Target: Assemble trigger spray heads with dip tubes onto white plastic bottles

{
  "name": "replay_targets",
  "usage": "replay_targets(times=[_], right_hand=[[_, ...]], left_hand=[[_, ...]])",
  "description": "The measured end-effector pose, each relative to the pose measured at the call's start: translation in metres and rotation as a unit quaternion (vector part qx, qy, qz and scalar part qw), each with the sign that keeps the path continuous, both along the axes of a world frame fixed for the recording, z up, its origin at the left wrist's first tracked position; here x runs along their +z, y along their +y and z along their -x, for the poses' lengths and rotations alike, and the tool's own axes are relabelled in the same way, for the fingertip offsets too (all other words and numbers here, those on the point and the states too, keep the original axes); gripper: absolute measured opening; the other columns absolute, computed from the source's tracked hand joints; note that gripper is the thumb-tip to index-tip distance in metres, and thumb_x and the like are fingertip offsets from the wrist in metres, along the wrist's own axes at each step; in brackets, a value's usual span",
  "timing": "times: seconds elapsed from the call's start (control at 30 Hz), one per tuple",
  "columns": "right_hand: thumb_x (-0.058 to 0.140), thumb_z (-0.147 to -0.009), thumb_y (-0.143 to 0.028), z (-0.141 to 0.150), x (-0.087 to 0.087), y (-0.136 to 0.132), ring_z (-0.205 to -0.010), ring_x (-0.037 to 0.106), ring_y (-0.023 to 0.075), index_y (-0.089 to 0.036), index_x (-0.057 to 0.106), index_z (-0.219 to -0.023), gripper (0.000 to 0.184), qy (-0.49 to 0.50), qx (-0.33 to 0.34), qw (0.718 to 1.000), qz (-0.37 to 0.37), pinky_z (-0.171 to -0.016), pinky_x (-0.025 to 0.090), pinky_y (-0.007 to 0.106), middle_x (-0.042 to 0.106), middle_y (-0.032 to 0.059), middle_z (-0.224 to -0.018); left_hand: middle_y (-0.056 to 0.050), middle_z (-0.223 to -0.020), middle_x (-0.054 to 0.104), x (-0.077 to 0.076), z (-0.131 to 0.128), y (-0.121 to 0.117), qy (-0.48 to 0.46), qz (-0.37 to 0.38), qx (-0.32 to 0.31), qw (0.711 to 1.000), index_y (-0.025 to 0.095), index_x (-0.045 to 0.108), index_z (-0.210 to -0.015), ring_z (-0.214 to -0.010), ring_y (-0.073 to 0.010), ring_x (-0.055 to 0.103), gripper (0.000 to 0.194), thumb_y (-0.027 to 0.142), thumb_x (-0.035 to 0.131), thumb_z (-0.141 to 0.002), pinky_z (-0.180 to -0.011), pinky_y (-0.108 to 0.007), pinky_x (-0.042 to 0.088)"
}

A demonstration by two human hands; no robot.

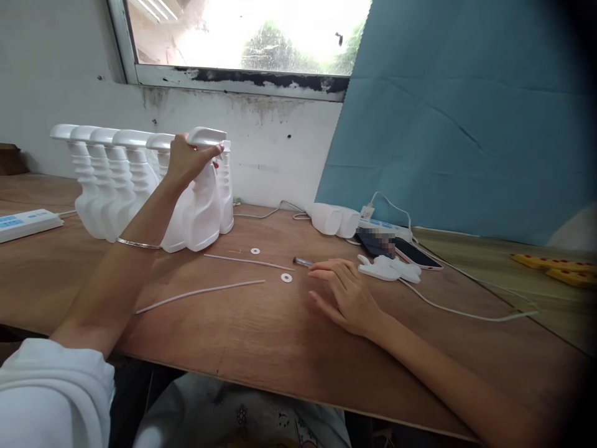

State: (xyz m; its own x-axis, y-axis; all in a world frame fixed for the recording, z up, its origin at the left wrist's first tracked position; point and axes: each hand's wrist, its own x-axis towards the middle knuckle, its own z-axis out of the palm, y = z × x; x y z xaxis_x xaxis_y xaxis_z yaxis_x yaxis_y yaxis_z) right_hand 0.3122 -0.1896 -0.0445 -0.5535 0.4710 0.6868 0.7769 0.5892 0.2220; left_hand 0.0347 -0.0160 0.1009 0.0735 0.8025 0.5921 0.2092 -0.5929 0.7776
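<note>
My left hand is closed round the neck of a white plastic spray bottle, just under its trigger head. That bottle stands upright at the right end of a close row of similar white spray bottles. My right hand rests on the table with its fingers stretched out. Beneath its fingertips lies a pen, partly covered; I cannot tell whether they touch it. Between my hands are two thin white tubes, one farther back and one nearer, plus two flat white washers.
White bottles lie on their sides at the back. White spray heads lie beside my right hand, near phones and a cabled power strip. Another power strip sits at left. The wooden table meets the wall behind.
</note>
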Motion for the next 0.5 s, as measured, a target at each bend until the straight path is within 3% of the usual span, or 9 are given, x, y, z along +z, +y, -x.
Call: replay_targets(times=[0.27,0.5], right_hand=[[0.050,-0.081,-0.021,0.001,0.000,0.001,-0.087,0.053,0.0216,-0.017,0.044,-0.101,0.021,-0.001,-0.003,1.000,0.000,-0.078,0.039,0.039,0.058,0.0098,-0.096],[0.050,-0.081,-0.021,0.000,-0.001,0.001,-0.088,0.053,0.0215,-0.018,0.045,-0.100,0.020,0.000,-0.005,1.000,0.003,-0.079,0.040,0.039,0.059,0.0096,-0.096]], left_hand=[[-0.001,-0.059,0.059,0.000,-0.005,-0.014,-0.060,-0.008,0.013,0.998,0.029,0.052,-0.066,-0.091,-0.0244,0.050,0.058,0.053,0.072,-0.017,-0.084,-0.037,0.035],[0.002,-0.068,0.061,0.000,0.015,0.003,0.007,-0.015,-0.004,1.000,0.026,0.056,-0.077,-0.091,-0.0217,0.047,0.065,0.060,0.070,-0.023,-0.089,-0.034,0.032]])
